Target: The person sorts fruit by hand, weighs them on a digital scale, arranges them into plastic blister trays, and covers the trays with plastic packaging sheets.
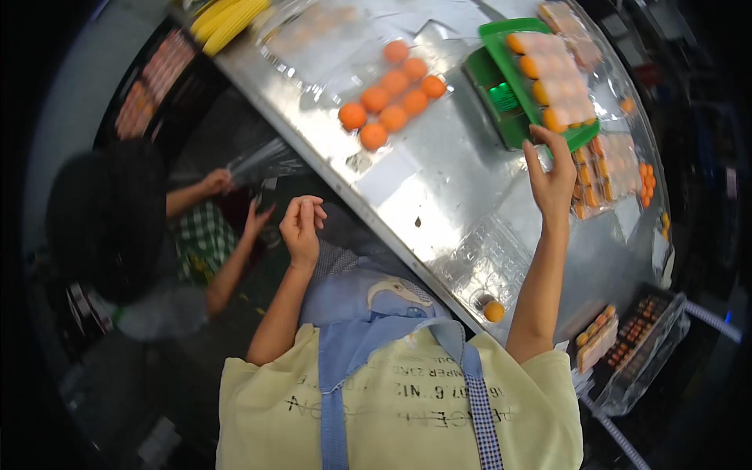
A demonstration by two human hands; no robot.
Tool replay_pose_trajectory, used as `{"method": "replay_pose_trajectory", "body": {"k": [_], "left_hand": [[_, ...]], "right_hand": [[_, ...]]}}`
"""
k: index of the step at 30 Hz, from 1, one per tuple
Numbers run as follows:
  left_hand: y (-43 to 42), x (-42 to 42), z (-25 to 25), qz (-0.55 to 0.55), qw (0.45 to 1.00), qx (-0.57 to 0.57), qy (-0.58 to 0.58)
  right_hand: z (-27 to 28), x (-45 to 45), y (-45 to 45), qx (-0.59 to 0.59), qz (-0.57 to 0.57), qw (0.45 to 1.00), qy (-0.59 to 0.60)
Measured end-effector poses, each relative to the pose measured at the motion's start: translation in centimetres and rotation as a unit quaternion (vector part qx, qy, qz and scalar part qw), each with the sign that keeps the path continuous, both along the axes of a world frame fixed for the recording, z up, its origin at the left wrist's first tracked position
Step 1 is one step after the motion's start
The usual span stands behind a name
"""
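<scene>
My right hand (552, 168) is at the near corner of a green tray (513, 74), thumb and fingers apart, fingertips at or very close to the tray's edge. The tray rests tilted on a green scale (495, 98) with a lit green display. On it lies a clear-lidded pack (554, 78) of round orange fruit. My left hand (301, 227) hangs in front of the table edge, fingers loosely curled, and I see nothing in it. Several loose orange fruits (394, 94) lie in rows on the metal table (392, 176).
More fruit packs (607, 176) lie beyond the tray. An empty clear clamshell (489, 254) and a single orange fruit (493, 311) are near the front edge. Yellow corn-like produce (231, 19) sits at the far left corner. A co-worker (106, 219) handles clear film at left. A black crate (642, 345) stands right.
</scene>
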State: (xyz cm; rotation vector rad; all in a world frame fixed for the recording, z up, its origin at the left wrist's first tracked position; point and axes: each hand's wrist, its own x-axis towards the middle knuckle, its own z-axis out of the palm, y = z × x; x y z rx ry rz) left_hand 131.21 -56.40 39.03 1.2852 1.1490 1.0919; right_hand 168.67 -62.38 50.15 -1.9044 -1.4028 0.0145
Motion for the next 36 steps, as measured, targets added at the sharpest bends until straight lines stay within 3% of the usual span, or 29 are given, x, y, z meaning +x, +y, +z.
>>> {"method": "replay_pose_trajectory", "body": {"k": [5, 8, 15, 20, 22, 25, 30, 33, 36], "left_hand": [[-12.7, -2.9, -3.2, 0.143, 0.989, -0.045, 0.002], [-18.8, -3.4, -3.8, 0.171, 0.977, -0.122, 0.041], [-13.2, -9.8, -6.0, 0.102, 0.930, -0.173, 0.307], [-14.9, -10.5, -5.1, 0.087, 0.926, -0.173, 0.323], [-16.4, -9.9, -4.7, 0.058, 0.927, -0.219, 0.298], [-19.5, -10.0, -6.6, 0.047, 0.936, -0.194, 0.290], [-25.1, -9.8, -11.9, -0.013, 0.932, -0.256, 0.258], [-31.1, -10.9, -18.4, -0.069, 0.924, -0.257, 0.277], [-37.3, -11.6, -21.0, -0.120, 0.915, -0.287, 0.256]], "right_hand": [[-3.0, -7.0, -8.4, -0.057, 0.131, 0.988, 0.056], [-5.6, -10.0, -13.8, -0.106, 0.182, 0.970, 0.122], [-7.3, -13.6, -20.8, -0.168, 0.246, 0.941, 0.159], [-6.7, -14.3, -23.5, -0.157, 0.256, 0.940, 0.160], [-6.6, -15.0, -24.8, -0.182, 0.247, 0.935, 0.178], [-7.4, -17.1, -28.0, -0.240, 0.261, 0.913, 0.200], [-11.9, -20.8, -33.9, -0.380, 0.270, 0.855, 0.229], [-16.5, -22.3, -38.9, -0.457, 0.223, 0.826, 0.241], [-20.9, -23.2, -43.6, -0.521, 0.147, 0.795, 0.274]]}}
